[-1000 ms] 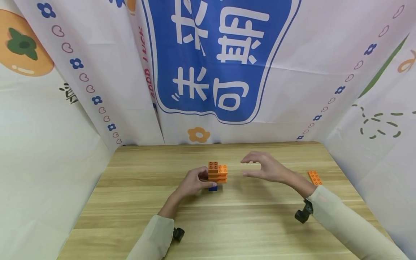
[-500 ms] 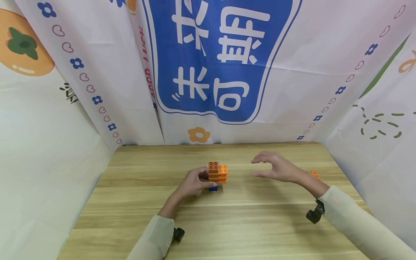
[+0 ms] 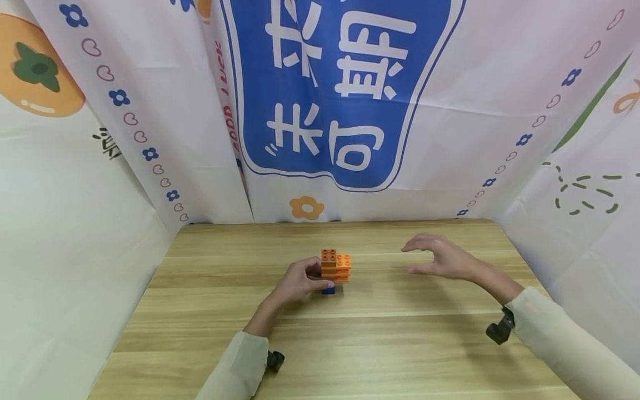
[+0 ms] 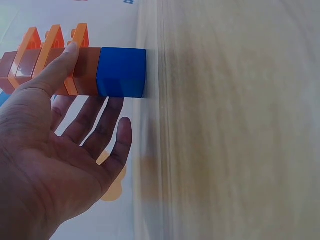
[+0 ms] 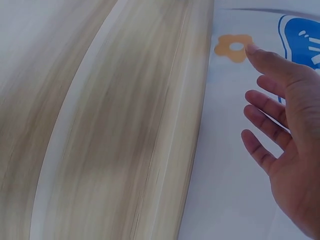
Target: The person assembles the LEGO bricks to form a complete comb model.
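Note:
In the head view my left hand (image 3: 296, 282) grips a small stack of toy building bricks (image 3: 328, 272) over the middle of the table. The left wrist view shows brown bricks (image 4: 87, 72) alternating with thin orange plates (image 4: 80, 35) that jut out to one side. A blue brick (image 4: 121, 72) forms the stack's table-side end. The thumb presses the near face, while the other fingers lie behind, partly hidden. My right hand (image 3: 445, 260) hovers to the right of the stack, thumb and fingers apart, holding nothing; its fingers are relaxed in the right wrist view.
A wood-grain table (image 3: 380, 344) spreads under both hands. Printed white cloth (image 3: 440, 166) hangs behind it and along both sides. A dark wrist camera (image 3: 500, 328) is strapped to the right forearm, another camera (image 3: 275, 361) to the left.
My right hand has drawn away to the right, staying spread. Its forearm now covers the loose orange plate seen earlier on the table's right. The left hand and the stack stay put.

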The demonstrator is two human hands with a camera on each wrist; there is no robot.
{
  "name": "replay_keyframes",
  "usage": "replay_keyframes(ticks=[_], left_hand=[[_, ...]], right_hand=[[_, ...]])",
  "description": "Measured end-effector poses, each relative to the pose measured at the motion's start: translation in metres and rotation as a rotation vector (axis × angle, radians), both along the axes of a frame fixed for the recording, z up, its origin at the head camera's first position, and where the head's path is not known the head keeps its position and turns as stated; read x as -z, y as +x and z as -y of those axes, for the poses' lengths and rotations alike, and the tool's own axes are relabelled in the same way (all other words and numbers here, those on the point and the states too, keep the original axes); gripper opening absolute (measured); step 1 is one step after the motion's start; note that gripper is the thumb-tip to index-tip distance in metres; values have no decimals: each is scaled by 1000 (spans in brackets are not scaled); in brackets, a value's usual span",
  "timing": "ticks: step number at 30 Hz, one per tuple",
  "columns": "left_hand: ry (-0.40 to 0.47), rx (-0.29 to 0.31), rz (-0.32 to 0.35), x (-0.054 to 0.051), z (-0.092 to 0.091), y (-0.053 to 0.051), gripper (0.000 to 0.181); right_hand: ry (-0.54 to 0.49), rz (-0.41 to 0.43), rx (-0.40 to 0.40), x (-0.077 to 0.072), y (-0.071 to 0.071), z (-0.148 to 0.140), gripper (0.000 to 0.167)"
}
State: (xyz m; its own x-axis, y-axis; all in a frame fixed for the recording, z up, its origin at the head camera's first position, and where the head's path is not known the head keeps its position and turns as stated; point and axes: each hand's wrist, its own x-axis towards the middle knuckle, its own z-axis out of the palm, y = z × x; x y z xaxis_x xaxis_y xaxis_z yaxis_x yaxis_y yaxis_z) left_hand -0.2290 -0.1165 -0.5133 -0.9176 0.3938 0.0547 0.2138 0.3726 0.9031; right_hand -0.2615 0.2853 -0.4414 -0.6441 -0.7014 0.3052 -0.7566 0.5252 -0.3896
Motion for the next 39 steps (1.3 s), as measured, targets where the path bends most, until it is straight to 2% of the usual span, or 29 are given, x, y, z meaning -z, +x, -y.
replay_keyframes(ticks=[5, 16, 26, 35, 39], left_hand=[[-2, -2, -1, 1, 0, 0, 26], [-9, -6, 0, -2, 0, 1, 27], [-9, -8, 8, -1, 0, 1, 26], [-6, -9, 17, 0, 0, 0, 26], [-6, -6, 17, 0, 0, 1, 26]], right_hand=[[33, 32, 28, 2, -2, -13, 44], [66, 5, 42, 9, -3, -41, 46], [104, 63, 107, 15, -1, -63, 49], [120, 15, 125, 23, 4, -84, 53], [143, 12, 166, 27, 8, -94, 52]])
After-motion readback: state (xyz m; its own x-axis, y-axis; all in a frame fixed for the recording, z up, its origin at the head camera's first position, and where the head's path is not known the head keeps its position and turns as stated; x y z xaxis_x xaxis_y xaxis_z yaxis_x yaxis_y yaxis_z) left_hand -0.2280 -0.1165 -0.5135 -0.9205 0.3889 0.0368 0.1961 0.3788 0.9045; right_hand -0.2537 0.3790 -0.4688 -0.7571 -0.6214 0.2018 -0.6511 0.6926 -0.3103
